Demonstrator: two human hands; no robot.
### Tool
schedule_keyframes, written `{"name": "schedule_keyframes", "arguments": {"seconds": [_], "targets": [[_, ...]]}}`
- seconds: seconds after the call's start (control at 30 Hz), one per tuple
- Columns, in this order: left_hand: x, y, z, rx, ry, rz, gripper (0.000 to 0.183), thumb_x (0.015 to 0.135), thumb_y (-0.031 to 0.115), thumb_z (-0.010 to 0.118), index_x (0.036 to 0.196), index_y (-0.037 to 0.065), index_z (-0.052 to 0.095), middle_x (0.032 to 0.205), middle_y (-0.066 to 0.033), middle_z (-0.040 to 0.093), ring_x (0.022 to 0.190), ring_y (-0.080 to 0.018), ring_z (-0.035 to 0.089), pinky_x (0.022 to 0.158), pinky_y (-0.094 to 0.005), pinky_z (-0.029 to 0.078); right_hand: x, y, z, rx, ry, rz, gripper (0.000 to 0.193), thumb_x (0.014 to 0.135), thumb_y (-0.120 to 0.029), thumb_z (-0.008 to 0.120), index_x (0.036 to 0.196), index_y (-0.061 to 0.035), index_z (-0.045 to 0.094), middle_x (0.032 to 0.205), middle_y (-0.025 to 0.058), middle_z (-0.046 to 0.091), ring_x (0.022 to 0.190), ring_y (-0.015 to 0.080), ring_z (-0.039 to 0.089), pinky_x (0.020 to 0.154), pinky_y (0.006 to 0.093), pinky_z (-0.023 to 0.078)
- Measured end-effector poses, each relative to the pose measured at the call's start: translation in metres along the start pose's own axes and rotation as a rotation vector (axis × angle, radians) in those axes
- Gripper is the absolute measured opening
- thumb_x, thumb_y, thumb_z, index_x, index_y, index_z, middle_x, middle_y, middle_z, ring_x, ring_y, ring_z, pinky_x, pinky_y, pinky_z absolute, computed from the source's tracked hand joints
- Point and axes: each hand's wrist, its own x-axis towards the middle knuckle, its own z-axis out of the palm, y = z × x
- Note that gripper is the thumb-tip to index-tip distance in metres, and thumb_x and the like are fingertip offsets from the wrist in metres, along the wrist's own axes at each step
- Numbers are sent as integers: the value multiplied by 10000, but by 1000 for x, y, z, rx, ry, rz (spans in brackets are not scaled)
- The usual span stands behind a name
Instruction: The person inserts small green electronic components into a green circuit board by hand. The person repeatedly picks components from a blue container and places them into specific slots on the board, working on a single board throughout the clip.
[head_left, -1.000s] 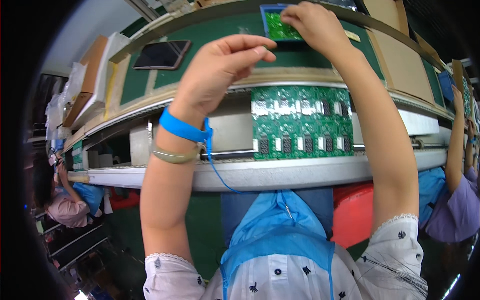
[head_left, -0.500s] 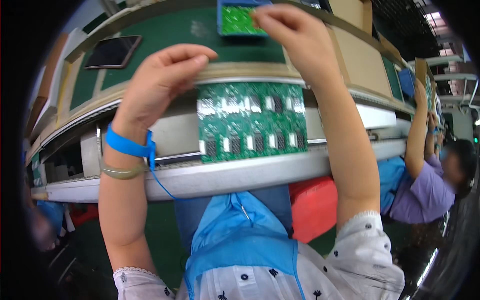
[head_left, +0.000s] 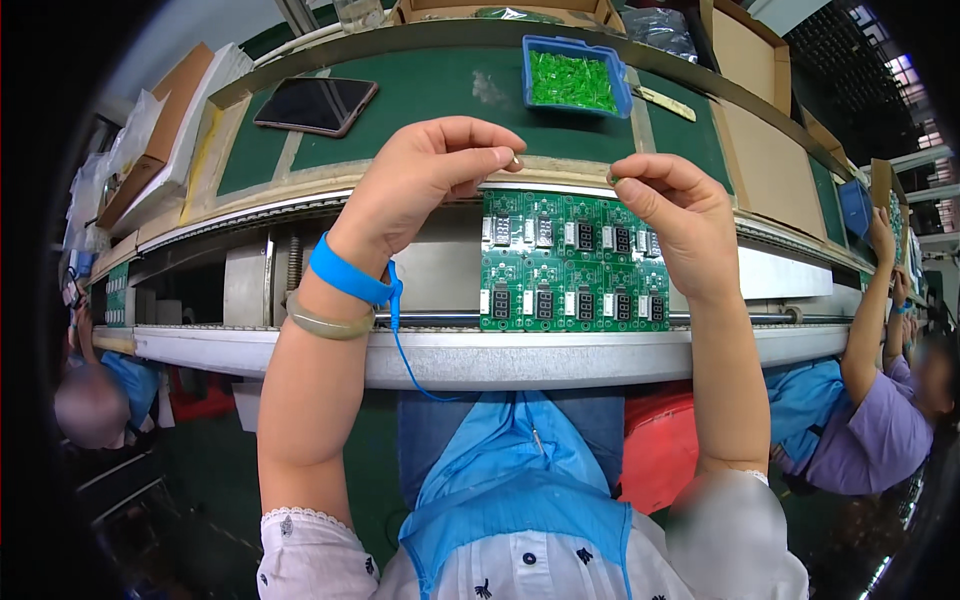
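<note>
My left hand point(head_left: 430, 175) is pinched above the upper left corner of the green circuit board panel point(head_left: 575, 262), with a tiny pale part point(head_left: 517, 160) between thumb and forefinger. Over the panel's upper right, my right hand point(head_left: 685, 215) pinches a tiny green part point(head_left: 612, 179), its exact kind too small to tell. Rows of dark digit displays and white connectors stand on the panel, which lies across the conveyor rails. Beyond my hands sits a blue bin point(head_left: 626, 95) filled with small green parts point(head_left: 570, 80). A blue wrist strap point(head_left: 345, 272) with a cord circles my left wrist.
A phone point(head_left: 318, 106) lies on the green bench at the left. The metal conveyor rail point(head_left: 450, 358) runs along the near side. Cardboard boxes point(head_left: 770, 150) stand at the right. One co-worker point(head_left: 870, 420) sits at the right, another point(head_left: 95, 400) at the left.
My right hand has come back from the blue bin to above the panel, pinching a tiny green part. My left hand stays pinched. The whole view has shifted, so the bench appears lower and further right.
</note>
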Motion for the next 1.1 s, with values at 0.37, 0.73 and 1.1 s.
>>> {"name": "schedule_keyframes", "arguments": {"seconds": [0.37, 0.73, 1.1], "targets": [[-1, -1, -1, 90, -60, 64, 223, 891, 136, 694, 1075, 11, 683, 933, 12, 663, 735, -5, 512, 653, -150, 402, -3, 10, 0, 3, -15, -25, 227, 842, 18, 715, 1067, -6, 695, 970, 38, 694, 909, 95, 633, 814, 227, 501], [1, -7, 1, 216, -97, 142, 184, 862, 106, 718, 1024, 19, 722, 942, -29, 703, 889, -96, 625, 844, -230, 489, -6, 11, 7, -245, -63, -94, 300, 813, 27, 689, 1111, -7, 683, 965, 54, 695, 932, 110, 645, 842, 251, 510], [3, -11, 0, 462, -88, 251, 204, 860, 85, 703, 1041, -8, 706, 936, -36, 701, 875, -96, 639, 818, -236, 513, -6, 19, 11, -769, -133, -367, 301, 772, 1, 688, 1059, -83, 717, 870, 40, 711, 868, 167, 657, 703, 286, 486]]}}
